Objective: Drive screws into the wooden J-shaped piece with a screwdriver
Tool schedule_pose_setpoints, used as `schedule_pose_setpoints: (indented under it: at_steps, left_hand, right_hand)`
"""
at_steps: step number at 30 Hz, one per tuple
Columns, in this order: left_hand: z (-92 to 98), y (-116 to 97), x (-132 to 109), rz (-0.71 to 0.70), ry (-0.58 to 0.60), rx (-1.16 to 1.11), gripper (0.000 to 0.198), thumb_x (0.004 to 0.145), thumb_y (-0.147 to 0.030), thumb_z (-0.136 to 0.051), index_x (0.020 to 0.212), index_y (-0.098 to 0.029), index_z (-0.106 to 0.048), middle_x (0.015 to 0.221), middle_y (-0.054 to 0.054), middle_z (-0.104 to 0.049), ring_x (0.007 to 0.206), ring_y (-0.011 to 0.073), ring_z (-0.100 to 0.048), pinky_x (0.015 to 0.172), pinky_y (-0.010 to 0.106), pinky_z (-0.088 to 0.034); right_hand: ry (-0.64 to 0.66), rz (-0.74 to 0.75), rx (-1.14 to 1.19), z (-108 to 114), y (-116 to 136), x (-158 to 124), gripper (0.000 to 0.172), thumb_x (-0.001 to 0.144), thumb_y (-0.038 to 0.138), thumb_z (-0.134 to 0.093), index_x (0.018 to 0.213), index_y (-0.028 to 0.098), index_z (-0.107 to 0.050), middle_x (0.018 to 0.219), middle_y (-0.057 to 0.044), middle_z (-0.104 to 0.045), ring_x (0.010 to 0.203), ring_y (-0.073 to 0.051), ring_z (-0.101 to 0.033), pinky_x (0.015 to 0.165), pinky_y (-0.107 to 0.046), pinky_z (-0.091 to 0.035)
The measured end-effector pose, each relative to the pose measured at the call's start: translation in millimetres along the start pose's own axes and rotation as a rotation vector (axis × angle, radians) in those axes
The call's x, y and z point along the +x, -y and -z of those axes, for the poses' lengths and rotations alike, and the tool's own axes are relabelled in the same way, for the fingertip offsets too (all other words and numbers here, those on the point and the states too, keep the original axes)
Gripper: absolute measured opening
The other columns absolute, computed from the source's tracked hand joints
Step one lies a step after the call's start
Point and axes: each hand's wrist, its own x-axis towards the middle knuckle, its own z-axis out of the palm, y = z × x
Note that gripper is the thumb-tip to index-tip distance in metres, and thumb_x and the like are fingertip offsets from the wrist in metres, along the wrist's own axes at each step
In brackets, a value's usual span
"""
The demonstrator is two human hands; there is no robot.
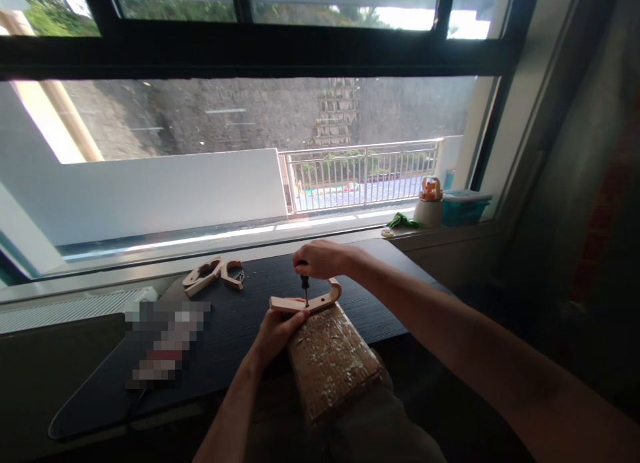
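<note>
My right hand (320, 257) is closed round the handle of a dark screwdriver (305, 281), which stands upright. Its tip meets a pale wooden hook-shaped piece (286, 305), whose right end curls upward and which has a dark hole near that curl. With fingers closed on the near side of this piece, my left hand (275, 331) steadies it. The piece rests at the far end of a worn wooden board (335, 363) covered in pits and pale flecks, apparently over my leg. Whether a screw sits under the tip is too small to tell.
More curved wooden pieces (205, 276) lie at the back left of the dark table (260, 346), with small metal bits beside them. A blurred-out item covers the table's left part. On the sill stand a white container (428, 213), a teal box (465, 208) and a green cloth (401, 221).
</note>
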Motion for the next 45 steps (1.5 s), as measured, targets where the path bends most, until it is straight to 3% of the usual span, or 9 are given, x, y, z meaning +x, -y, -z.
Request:
schedule_pose_setpoints:
  at_steps: [12,15,22,30,35,38,41,45]
  left_hand:
    - [0.1,-0.5,-0.3,-0.010,-0.011,0.003,0.043,0.062,-0.041,-0.071,0.093,-0.011,-0.068,0.091,0.010,-0.072,0.090,0.0281,-0.064,0.080,0.035,-0.049]
    - [0.1,0.5,0.3,-0.007,-0.019,0.013,0.042,0.062,-0.041,-0.071,0.092,-0.011,-0.068,0.091,0.010,-0.072,0.089,0.0281,-0.065,0.080,0.035,-0.049]
    - [-0.3,-4.0,-1.1,0.006,-0.023,0.012,0.040,0.061,-0.040,-0.071,0.089,-0.012,-0.069,0.090,0.009,-0.072,0.089,0.0280,-0.064,0.081,0.036,-0.049]
    - [-0.6,-5.5,-1.6,0.004,-0.014,0.009,0.040,0.060,-0.040,-0.071,0.089,-0.012,-0.069,0.088,0.008,-0.073,0.089,0.0280,-0.065,0.081,0.035,-0.049]
    - [-0.7,-7.5,-2.6,0.000,-0.020,0.022,0.040,0.060,-0.040,-0.071,0.089,-0.012,-0.069,0.089,0.008,-0.073,0.089,0.0283,-0.065,0.081,0.036,-0.050]
    - [-0.7,-7.3,-2.8,-0.006,-0.018,0.024,0.041,0.062,-0.040,-0.070,0.090,-0.011,-0.068,0.090,0.010,-0.073,0.089,0.0284,-0.065,0.080,0.036,-0.050]
    - [-0.5,-5.0,-2.1,-0.011,-0.010,0.017,0.040,0.063,-0.039,-0.070,0.092,-0.011,-0.068,0.089,0.010,-0.073,0.089,0.0280,-0.065,0.080,0.035,-0.050]
    - [0.2,-1.9,-0.9,-0.017,-0.001,0.008,0.039,0.063,-0.038,-0.070,0.091,-0.011,-0.068,0.090,0.010,-0.073,0.090,0.0278,-0.064,0.081,0.035,-0.049]
  right_hand:
    - [-0.013,-0.090,-0.066,0.1,7.5,7.3,0.033,0.084,0.040,-0.045,0.093,0.017,-0.068,0.092,-0.010,-0.069,0.083,-0.019,-0.061,0.064,-0.025,-0.039]
    - [-0.016,-0.086,-0.067,8.4,11.1,4.1,0.033,0.081,0.043,-0.048,0.094,0.020,-0.067,0.090,-0.007,-0.069,0.080,-0.019,-0.061,0.060,-0.025,-0.038]
    - [0.007,-0.002,-0.018,7.5,7.2,1.4,0.024,0.080,0.030,-0.048,0.092,0.023,-0.067,0.086,-0.001,-0.069,0.075,-0.013,-0.059,0.057,-0.022,-0.035]
    - [-0.034,-0.073,-0.034,-5.5,1.3,6.2,0.032,0.085,0.036,-0.044,0.097,0.018,-0.067,0.094,-0.008,-0.069,0.083,-0.017,-0.060,0.063,-0.023,-0.038]
    - [-0.020,-0.124,-0.064,-0.4,6.1,7.9,0.034,0.084,0.038,-0.043,0.093,0.016,-0.068,0.094,-0.011,-0.068,0.081,-0.019,-0.061,0.062,-0.025,-0.039]
    - [0.012,-0.125,-0.068,9.2,9.2,6.7,0.033,0.081,0.042,-0.048,0.092,0.019,-0.068,0.091,-0.008,-0.069,0.079,-0.019,-0.061,0.060,-0.025,-0.039]
    - [0.026,-0.094,-0.062,15.4,11.7,4.2,0.026,0.078,0.035,-0.051,0.095,0.024,-0.068,0.092,-0.003,-0.069,0.080,-0.017,-0.060,0.061,-0.023,-0.038]
    - [0.035,-0.046,-0.049,12.0,11.6,2.8,0.024,0.079,0.028,-0.050,0.094,0.023,-0.068,0.089,-0.001,-0.069,0.077,-0.014,-0.059,0.060,-0.022,-0.036]
